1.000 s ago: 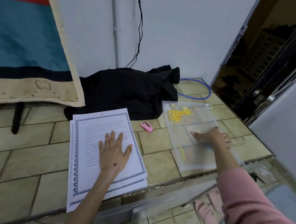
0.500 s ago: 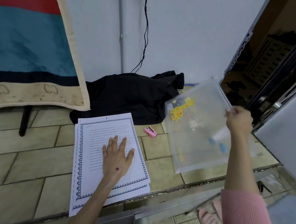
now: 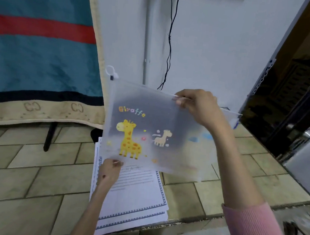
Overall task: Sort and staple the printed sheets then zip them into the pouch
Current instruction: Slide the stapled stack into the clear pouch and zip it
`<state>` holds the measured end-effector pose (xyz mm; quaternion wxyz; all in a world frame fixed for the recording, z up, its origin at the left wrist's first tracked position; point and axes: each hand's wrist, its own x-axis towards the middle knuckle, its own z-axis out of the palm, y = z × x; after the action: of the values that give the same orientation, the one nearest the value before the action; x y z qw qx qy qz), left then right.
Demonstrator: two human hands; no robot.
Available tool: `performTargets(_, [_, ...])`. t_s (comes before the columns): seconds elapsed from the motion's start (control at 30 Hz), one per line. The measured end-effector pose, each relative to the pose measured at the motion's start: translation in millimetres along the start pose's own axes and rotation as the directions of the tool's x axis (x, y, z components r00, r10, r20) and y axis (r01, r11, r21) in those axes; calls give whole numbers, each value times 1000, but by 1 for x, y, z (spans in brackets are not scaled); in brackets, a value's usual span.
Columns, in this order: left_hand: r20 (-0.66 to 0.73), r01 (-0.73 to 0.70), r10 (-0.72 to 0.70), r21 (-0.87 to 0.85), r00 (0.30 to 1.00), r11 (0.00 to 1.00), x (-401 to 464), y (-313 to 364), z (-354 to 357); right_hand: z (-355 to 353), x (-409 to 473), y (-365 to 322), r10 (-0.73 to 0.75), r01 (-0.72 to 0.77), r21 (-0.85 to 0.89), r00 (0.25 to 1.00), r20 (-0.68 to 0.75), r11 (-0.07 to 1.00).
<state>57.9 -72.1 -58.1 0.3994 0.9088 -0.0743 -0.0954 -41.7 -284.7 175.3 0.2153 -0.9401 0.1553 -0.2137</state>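
Note:
A frosted zip pouch printed with giraffes hangs upright in the air in front of me. My right hand pinches its zip edge at the top. My left hand pinches its lower left corner. The zip slider with a white ring pull sits at the top left end. Below the pouch, the stack of printed sheets with a patterned border lies on the tiled counter, its top part hidden behind the pouch. The pink stapler is hidden from view.
The tiled counter ends in an edge just below the sheets. A blue and red blanket hangs at the left over a black stand leg. A black cord runs down the wall. An open doorway is at the right.
My right hand has swung the pouch from the right up in front of me and turned it upright. My left hand left the sheets and took the pouch's lower corner.

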Motion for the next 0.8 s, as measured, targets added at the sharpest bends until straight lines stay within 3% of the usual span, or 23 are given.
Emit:
performTargets(0.1, [-167, 153, -210, -302, 963, 941, 13, -33, -29, 19, 0, 1, -10, 5, 75, 998, 62, 997])
performTargets(0.17, [-236, 139, -333, -588, 913, 797, 22, -45, -53, 29, 0, 1, -36, 33, 44, 997, 71, 998])
performTargets(0.2, [-302, 102, -346, -606, 888, 789, 25, -49, -65, 34, 0, 0, -53, 52, 16, 995, 80, 999])
performTargets(0.3, [-420, -160, -158, -627, 894, 762, 19, -30, -90, 45, 0, -4, -63, 60, 25, 988, 142, 998])
performTargets(0.4, [-394, -363, 110, -659, 913, 658, 4, 19, -112, 49, 3, -7, -83, 82, 12, 981, 178, 997])
performTargets(0.47, [-353, -408, 214, -691, 911, 597, 1, 42, -126, 48, 8, -8, -79, 81, -4, 978, 194, 997])
performTargets(0.67, [-390, -438, 234, -596, 891, 673, 12, 60, -136, 42, 18, -7, -143, 133, 52, 925, 352, 990])
performTargets(0.8, [-349, -368, 160, -684, 923, 630, 15, 64, -138, 37, 18, -25, -137, 141, 24, 889, 436, 990])
